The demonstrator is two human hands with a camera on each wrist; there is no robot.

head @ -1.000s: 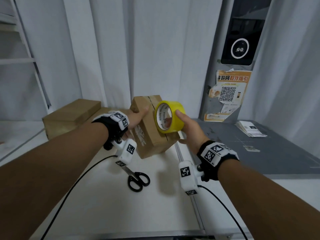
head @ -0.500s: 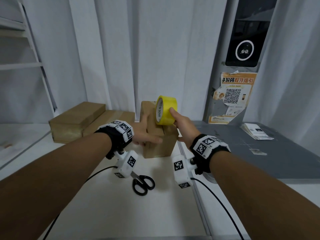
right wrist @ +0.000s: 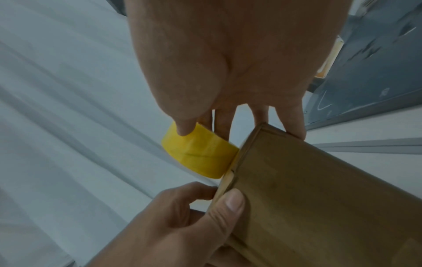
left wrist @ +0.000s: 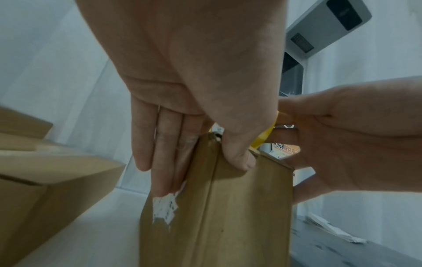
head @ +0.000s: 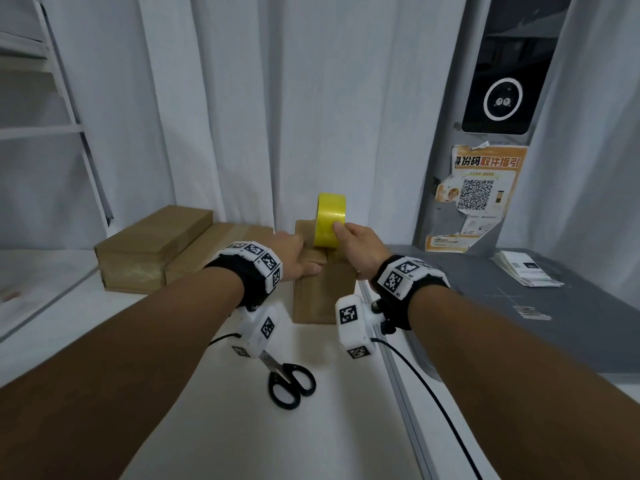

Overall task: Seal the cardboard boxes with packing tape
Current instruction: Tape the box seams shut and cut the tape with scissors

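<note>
A small brown cardboard box (head: pixel 323 292) stands upright on the white table (head: pixel 173 393). My left hand (head: pixel 308 261) grips its top left corner, fingers (left wrist: pixel 164 162) down the left side and thumb over the front edge. My right hand (head: pixel 341 233) holds a yellow tape roll (head: pixel 330 220) on top of the box, edge-on to me. In the right wrist view the thumb presses the roll (right wrist: pixel 198 155) against the box's (right wrist: pixel 319 189) top edge, with the fingers behind it. A torn white label (left wrist: pixel 164 209) marks the box's left side.
Black-handled scissors (head: pixel 291 382) lie on the table near me. Two flat cardboard boxes (head: pixel 152 247) (head: pixel 211 251) sit at the back left. A metal rail (head: pixel 391 358) borders a grey surface (head: pixel 519 323) on the right, with papers (head: pixel 526 270). White curtains hang behind.
The box, earlier tilted with the roll against its side, now stands upright on the table. My right hand has carried the roll up onto the box's top. The left hand's grip shifted to the top corner.
</note>
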